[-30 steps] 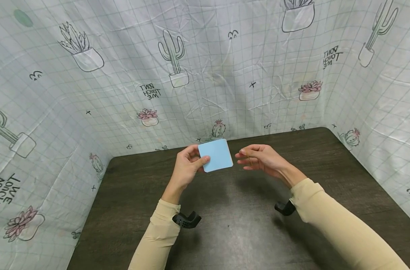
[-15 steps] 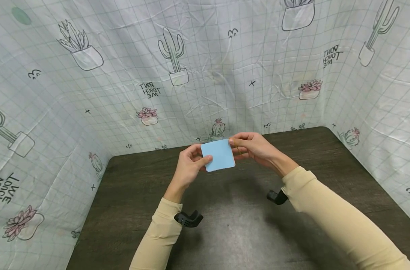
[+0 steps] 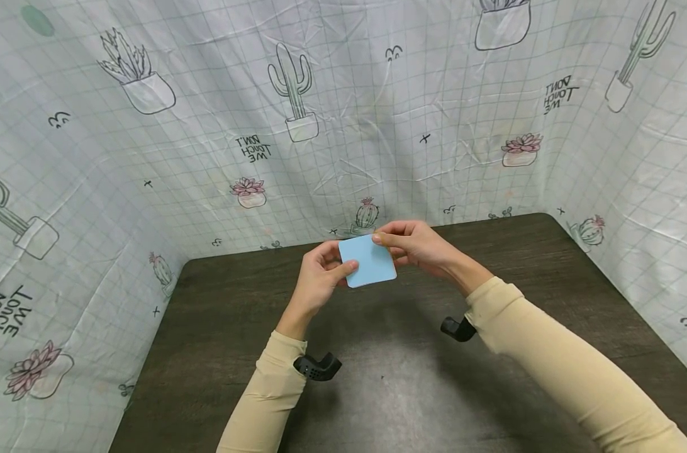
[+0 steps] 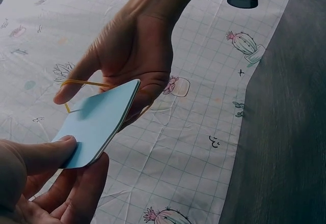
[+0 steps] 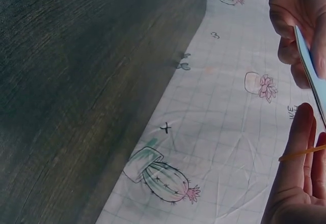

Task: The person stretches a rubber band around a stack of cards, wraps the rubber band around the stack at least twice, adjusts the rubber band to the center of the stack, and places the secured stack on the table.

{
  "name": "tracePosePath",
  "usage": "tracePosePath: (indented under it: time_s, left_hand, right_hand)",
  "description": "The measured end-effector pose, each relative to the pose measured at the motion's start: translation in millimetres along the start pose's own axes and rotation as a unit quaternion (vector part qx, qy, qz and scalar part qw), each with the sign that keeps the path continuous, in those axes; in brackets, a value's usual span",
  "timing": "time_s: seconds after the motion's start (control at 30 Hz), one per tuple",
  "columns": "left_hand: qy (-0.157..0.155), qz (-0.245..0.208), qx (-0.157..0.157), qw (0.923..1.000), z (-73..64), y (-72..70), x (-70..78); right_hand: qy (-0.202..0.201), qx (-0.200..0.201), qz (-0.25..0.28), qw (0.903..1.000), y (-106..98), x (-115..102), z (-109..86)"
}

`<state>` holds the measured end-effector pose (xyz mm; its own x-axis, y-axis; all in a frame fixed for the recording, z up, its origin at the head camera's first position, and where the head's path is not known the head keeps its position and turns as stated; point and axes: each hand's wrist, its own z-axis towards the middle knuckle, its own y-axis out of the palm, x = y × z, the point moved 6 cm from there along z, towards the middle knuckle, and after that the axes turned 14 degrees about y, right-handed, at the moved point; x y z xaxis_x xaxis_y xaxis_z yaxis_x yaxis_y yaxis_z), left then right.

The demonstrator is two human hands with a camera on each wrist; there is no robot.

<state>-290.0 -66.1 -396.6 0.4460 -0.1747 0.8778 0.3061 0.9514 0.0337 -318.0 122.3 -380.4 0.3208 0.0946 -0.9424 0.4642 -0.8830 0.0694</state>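
Note:
My left hand (image 3: 314, 280) grips the left side of a thin stack of light-blue square cards (image 3: 370, 263), thumb on the front face and fingers behind. The stack has rounded corners and is held tilted above the table. At its upper right corner is my right hand (image 3: 425, 248), with the thumb in front and the fingers behind. A yellow rubber band (image 4: 84, 82) is stretched between the right thumb and fingers, around that corner, as the left wrist view shows. In the right wrist view the band (image 5: 303, 155) crosses the right fingers. Part of it is hidden behind the cards.
A dark wood-grain table (image 3: 236, 327) lies under both hands. Behind it and at the sides hangs a pale gridded cloth (image 3: 332, 163) printed with potted cacti. Each wrist carries a black camera mount (image 3: 318, 367).
My right hand has moved left from beside the cards to their upper right corner, bringing the rubber band around it. The left hand and cards have shifted slightly right.

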Motion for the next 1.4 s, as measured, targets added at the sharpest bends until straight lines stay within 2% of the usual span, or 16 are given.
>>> tracePosePath:
  time_s: [0.3,0.47,0.73,1.07,1.4]
  left_hand:
    - [-0.007,0.01,0.001,0.9999,-0.2,0.9,0.5]
    - [0.0,0.019,0.009,0.9998,0.3,0.7,-0.2]
    - [0.01,0.022,0.04,0.9989,2.1,0.9,-4.3]
    - [0.012,0.026,0.076,0.9967,3.2,-3.2,-5.7]
    - [-0.001,0.02,0.111,0.9936,4.9,-3.8,-7.1]
  right_hand:
    - [0.006,-0.008,0.003,0.9999,3.4,5.1,-0.2]
    - [0.015,-0.009,0.009,0.9998,5.6,9.6,-0.2]
    - [0.019,-0.005,0.038,0.9991,6.9,20.9,-1.0]
    - [0.031,-0.02,0.057,0.9977,14.9,34.0,-2.0]
    - [0.04,-0.029,0.077,0.9958,14.0,50.6,-5.5]
